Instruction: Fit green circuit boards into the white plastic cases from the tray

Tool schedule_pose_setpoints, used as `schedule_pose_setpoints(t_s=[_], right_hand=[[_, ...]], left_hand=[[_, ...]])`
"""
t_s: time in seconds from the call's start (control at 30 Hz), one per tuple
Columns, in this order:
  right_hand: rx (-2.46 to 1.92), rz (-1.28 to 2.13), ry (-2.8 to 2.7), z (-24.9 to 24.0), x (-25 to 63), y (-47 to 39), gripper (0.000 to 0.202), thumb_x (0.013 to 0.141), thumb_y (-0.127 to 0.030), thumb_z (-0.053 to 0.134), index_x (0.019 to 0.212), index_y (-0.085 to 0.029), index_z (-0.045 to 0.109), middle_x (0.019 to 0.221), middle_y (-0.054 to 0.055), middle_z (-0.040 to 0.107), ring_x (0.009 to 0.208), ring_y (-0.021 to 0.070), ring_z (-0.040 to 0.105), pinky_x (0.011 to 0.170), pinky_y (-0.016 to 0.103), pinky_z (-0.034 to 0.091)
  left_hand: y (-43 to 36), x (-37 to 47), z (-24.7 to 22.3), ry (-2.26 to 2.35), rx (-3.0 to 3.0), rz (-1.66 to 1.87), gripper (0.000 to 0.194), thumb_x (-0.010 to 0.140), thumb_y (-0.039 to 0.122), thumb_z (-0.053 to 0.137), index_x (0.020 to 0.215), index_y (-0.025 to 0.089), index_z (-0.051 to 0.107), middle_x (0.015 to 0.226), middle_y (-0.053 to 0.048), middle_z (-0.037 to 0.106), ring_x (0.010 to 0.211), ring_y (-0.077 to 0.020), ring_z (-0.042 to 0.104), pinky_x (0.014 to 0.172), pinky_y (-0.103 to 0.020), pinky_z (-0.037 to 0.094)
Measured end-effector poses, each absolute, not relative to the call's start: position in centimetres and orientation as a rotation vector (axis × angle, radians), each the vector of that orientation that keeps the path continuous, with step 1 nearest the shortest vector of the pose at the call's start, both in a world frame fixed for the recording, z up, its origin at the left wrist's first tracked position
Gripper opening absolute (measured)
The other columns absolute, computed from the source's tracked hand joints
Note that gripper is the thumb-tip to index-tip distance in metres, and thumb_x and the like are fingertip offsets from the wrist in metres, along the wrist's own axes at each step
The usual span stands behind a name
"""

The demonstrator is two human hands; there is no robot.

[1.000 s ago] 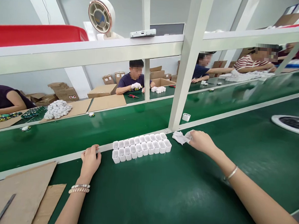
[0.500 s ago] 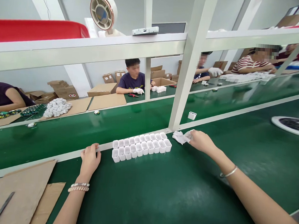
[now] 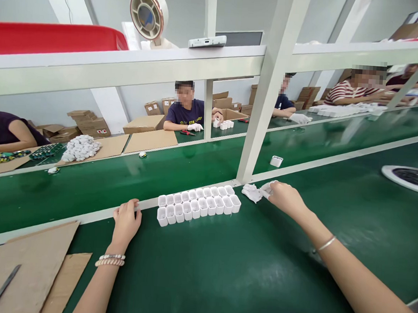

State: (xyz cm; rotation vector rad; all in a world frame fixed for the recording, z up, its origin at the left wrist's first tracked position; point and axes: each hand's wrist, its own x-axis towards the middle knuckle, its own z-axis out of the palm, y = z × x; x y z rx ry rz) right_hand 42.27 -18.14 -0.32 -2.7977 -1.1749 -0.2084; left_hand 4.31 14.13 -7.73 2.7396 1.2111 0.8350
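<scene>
Two rows of small white open cups (image 3: pixel 196 208) stand on the green table (image 3: pixel 201 270), against its pale edge strip. My left hand (image 3: pixel 127 220) rests on that strip to the left of the rows, its fingers apart and holding nothing. To the right of the rows, my right hand (image 3: pixel 281 195) pinches one end of a crumpled white cloth-like piece, probably a glove (image 3: pixel 252 193). The rest of the white piece lies on the table beside the foot of the post.
Cardboard sheets (image 3: pixel 18 267) with a metal blade (image 3: pixel 3 287) lie at the lower left. A white post (image 3: pixel 265 89) rises behind the cups. Beyond runs a green belt (image 3: pixel 85 181) carrying a white cup (image 3: pixel 276 161). People sit across it. A fan base (image 3: pixel 408 179) stands at right.
The parts on the belt have moved right. Across the belt, a person's hand has reached the white cups there. My hands have stayed nearly where they were.
</scene>
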Motion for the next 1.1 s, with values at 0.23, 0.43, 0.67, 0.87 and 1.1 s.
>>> schedule_pose_setpoints(t_s=[0.23, 0.43, 0.67, 0.87, 1.1], right_hand=[[-2.858, -0.221, -1.224, -0.5, 42.1, -17.9, 0.024, 0.074, -0.003, 0.043, 0.084, -0.014, 0.062, 0.092, 0.014, 0.068, 0.082, 0.0262, 0.065, 0.056, 0.028, 0.032], [-2.861, -0.187, -1.396, -0.4, 41.8, -18.1, 0.023, 0.073, -0.001, 0.041, 0.077, -0.014, 0.060, 0.088, 0.013, 0.066, 0.078, 0.0221, 0.064, 0.059, 0.027, 0.033], [-2.886, -0.198, -1.522, -0.7, 41.5, -18.1, 0.022, 0.076, -0.006, 0.042, 0.081, -0.013, 0.062, 0.093, 0.012, 0.065, 0.074, 0.0218, 0.063, 0.059, 0.028, 0.035], [-2.933, -0.298, -1.553, -1.4, 41.6, -17.5, 0.031, 0.075, 0.002, 0.039, 0.089, -0.009, 0.064, 0.096, 0.016, 0.065, 0.083, 0.0245, 0.064, 0.064, 0.029, 0.037], [-2.918, -0.376, -1.678, -1.5, 41.9, -17.5, 0.030, 0.075, 0.004, 0.041, 0.089, -0.008, 0.065, 0.095, 0.018, 0.066, 0.084, 0.0247, 0.065, 0.068, 0.030, 0.038]], left_hand=[[14.1, 4.3, -7.7, 1.203, 2.753, 0.847, 0.026, 0.089, 0.022, 0.038, 0.112, 0.017, 0.049, 0.104, -0.011, 0.063, 0.107, -0.0286, 0.053, 0.095, -0.046, 0.033], [14.1, 4.3, -7.6, 1.200, 2.744, 0.835, 0.026, 0.089, 0.022, 0.037, 0.112, 0.017, 0.049, 0.105, -0.011, 0.063, 0.108, -0.0288, 0.053, 0.096, -0.046, 0.033], [14.2, 4.2, -7.8, 1.194, 2.752, 0.843, 0.026, 0.089, 0.022, 0.038, 0.112, 0.016, 0.049, 0.105, -0.011, 0.063, 0.107, -0.0285, 0.054, 0.095, -0.047, 0.034], [14.3, 4.3, -7.8, 1.205, 2.746, 0.843, 0.025, 0.089, 0.021, 0.039, 0.112, 0.017, 0.049, 0.104, -0.010, 0.064, 0.107, -0.0282, 0.054, 0.095, -0.047, 0.034], [14.0, 4.4, -7.5, 1.215, 2.741, 0.834, 0.026, 0.088, 0.020, 0.039, 0.111, 0.016, 0.050, 0.104, -0.011, 0.064, 0.106, -0.0283, 0.054, 0.095, -0.047, 0.034]])
